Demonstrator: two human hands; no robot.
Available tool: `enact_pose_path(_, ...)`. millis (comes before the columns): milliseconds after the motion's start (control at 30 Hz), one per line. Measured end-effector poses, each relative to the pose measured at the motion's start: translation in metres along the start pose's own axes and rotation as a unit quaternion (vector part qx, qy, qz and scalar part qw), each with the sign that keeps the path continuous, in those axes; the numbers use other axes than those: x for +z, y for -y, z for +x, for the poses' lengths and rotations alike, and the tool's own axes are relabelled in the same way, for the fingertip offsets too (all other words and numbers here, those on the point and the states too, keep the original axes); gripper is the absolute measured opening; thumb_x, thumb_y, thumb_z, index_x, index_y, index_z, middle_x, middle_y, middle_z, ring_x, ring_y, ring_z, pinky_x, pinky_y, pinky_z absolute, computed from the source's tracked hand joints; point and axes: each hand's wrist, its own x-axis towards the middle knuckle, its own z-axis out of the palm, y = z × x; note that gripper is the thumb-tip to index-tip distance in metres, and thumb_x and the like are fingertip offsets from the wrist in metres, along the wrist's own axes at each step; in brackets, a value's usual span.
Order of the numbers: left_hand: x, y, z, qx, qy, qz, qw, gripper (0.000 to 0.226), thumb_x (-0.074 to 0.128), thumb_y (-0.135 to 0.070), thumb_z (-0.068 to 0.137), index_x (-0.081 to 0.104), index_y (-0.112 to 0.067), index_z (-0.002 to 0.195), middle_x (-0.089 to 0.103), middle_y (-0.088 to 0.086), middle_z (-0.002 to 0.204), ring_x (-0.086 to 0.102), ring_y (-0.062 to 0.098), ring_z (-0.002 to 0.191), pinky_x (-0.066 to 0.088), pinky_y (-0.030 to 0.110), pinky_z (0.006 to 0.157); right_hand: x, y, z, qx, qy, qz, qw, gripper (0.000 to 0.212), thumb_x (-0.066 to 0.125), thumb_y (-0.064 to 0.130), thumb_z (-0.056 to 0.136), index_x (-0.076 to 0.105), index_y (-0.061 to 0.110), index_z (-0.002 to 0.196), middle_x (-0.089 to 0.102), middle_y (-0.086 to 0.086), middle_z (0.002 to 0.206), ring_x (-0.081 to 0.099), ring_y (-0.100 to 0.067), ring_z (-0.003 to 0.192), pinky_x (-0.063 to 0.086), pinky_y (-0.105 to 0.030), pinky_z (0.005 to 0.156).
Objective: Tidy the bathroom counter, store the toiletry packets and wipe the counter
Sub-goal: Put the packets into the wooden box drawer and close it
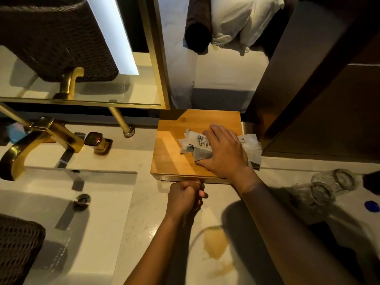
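Observation:
A wooden box (174, 153) stands on the pale counter (144, 212) against the back wall. Several white toiletry packets (195, 140) lie in a heap on its lid. My right hand (224, 153) lies spread over the heap, thumb and fingers closing around the packets. My left hand (185, 196) is a closed fist pressed at the box's front edge, low on its face; whether it grips a pull there is hidden. A yellowish puddle (216, 243) sits on the counter in front of the box.
A sink basin (51, 212) with a gold faucet (37, 138) fills the left. Two upturned glasses (329, 188) and a blue cap (371, 206) stand on the right. A gold-framed mirror (82, 58) hangs behind the sink, and a dark wall (329, 99) rises to the right.

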Motion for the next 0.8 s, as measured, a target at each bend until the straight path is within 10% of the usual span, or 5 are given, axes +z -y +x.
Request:
enact_pose_path(633, -0.011, 0.03, -0.048, 0.034, -0.033, 0.089, 0.995, 0.043, 0.056, -0.003, 0.092, 0.069, -0.009, 0.052, 0.068, 0.014, 0.06, 0.066, 0.028, 0.064, 0.049, 0.029, 0.057, 0.001, -0.002, -0.001, -0.021, -0.045, 0.006, 0.999, 0.083, 0.065, 0.069, 0.071, 0.053, 0.019, 0.135, 0.05, -0.007, 0.146, 0.043, -0.025, 0.136, 0.037, -0.045, 0.113)
enact_pose_path(800, -0.018, 0.041, -0.054, 0.06, -0.021, 0.159, 0.985, 0.043, 0.055, -0.016, 0.092, 0.068, -0.015, 0.051, 0.072, 0.008, 0.062, 0.072, 0.026, 0.07, 0.057, 0.042, 0.079, -0.001, -0.003, -0.001, -0.035, -0.055, 0.006, 0.998, 0.081, 0.058, 0.07, 0.072, 0.055, 0.018, 0.133, 0.053, -0.005, 0.137, 0.047, -0.023, 0.129, 0.04, -0.04, 0.109)
